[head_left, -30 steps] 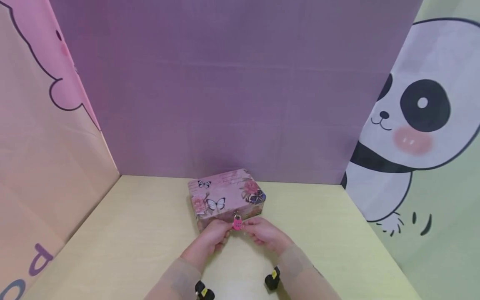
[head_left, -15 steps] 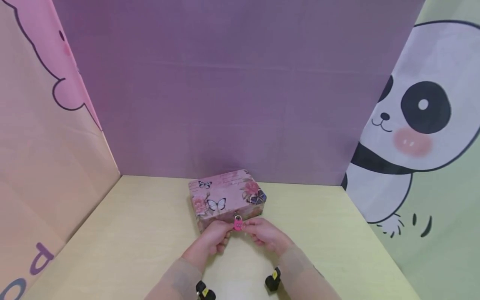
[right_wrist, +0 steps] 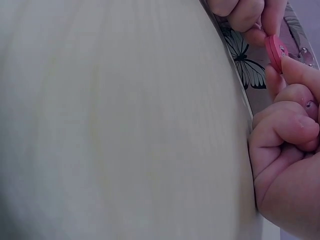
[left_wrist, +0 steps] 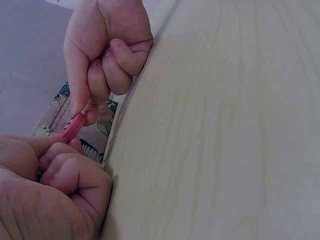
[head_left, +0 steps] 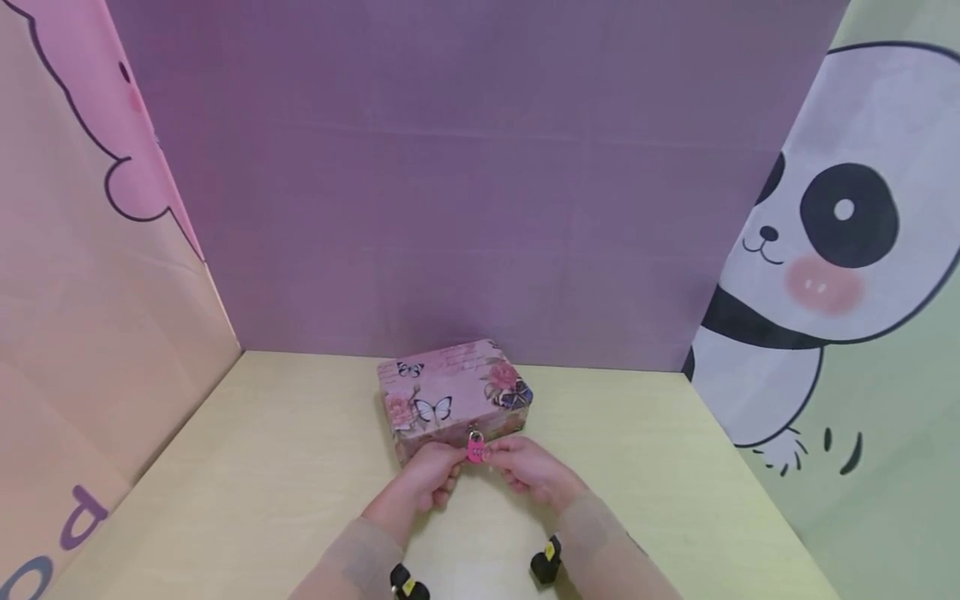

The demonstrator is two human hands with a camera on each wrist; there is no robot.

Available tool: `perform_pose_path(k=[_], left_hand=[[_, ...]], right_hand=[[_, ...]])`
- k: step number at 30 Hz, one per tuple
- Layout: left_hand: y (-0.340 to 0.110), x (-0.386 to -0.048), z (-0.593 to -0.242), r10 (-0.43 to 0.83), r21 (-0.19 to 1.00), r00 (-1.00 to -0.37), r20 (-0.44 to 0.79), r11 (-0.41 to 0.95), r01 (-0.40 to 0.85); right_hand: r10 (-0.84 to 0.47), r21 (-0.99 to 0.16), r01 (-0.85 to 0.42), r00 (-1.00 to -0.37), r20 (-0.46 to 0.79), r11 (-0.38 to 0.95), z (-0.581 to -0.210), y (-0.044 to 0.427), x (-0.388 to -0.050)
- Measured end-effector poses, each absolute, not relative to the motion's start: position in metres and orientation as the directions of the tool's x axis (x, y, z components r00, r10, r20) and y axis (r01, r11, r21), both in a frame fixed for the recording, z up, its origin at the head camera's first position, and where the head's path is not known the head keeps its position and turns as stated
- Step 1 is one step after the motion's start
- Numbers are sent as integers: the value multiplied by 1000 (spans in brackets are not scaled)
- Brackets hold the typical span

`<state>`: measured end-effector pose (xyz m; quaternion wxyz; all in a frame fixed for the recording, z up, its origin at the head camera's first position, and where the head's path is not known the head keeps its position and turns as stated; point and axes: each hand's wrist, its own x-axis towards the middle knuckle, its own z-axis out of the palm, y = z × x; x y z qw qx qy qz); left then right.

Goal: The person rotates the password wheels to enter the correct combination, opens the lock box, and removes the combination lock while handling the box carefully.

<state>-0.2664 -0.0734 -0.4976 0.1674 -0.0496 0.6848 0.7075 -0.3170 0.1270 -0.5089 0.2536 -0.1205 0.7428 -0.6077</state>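
A pink combination padlock [head_left: 476, 449] hangs by its shackle at the front clasp of a pink box [head_left: 457, 392] printed with butterflies and roses. The box lid is down. From the left, my left hand [head_left: 429, 477] pinches the padlock body between thumb and finger, its other fingers curled. My right hand [head_left: 534, 468] pinches the opposite side the same way. Close up in the left wrist view, the padlock [left_wrist: 73, 127] sits between both sets of fingertips. The right wrist view shows the padlock [right_wrist: 275, 52] edge-on; its dial digits are too small to read.
The box stands on a pale wooden table [head_left: 300, 467], near a purple backdrop [head_left: 480, 183] behind it. Printed cloth walls flank the table, with a panda picture [head_left: 840, 250] on the right. A black wrist device [head_left: 546, 561] shows under the right forearm.
Both hands keep their pinch on the padlock, almost still. The view shifts very slightly between the first and second frames. The box stays where it was.
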Motion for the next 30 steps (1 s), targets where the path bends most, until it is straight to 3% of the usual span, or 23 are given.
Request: perform_pose_path(k=[30], left_hand=[[-83, -263, -499, 169, 958, -943, -286, 38, -284]], right_hand=[[-503, -957, 114, -831, -238, 266, -507, 123, -318]])
